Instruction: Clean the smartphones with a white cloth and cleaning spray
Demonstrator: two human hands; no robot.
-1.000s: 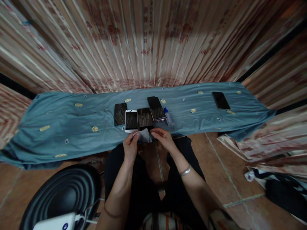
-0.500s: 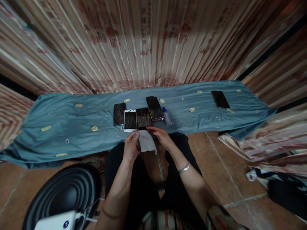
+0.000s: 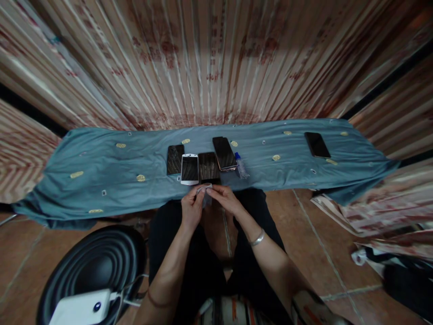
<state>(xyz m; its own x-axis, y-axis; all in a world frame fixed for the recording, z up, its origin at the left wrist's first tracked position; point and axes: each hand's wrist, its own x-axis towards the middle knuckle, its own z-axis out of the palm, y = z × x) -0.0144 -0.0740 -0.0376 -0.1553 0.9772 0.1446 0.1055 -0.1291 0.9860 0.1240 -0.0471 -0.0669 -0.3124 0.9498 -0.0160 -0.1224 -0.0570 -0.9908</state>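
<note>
Head view. The left hand (image 3: pixel 191 208) and right hand (image 3: pixel 223 199) meet at the near edge of the worktop, which is draped in a blue-grey cloth (image 3: pixel 101 171). Each grip is closed on a small white wiping cloth (image 3: pixel 204 195), pinched between the fingertips of both hands. Just beyond the hands four phones lie side by side: a dark phone (image 3: pixel 175 160), a white phone (image 3: pixel 189 169), a black phone (image 3: pixel 209 166) and a tilted phone (image 3: pixel 224 153). A small spray bottle (image 3: pixel 241 164) lies beside the tilted phone. Another black phone (image 3: pixel 317 144) lies well apart, far right.
</note>
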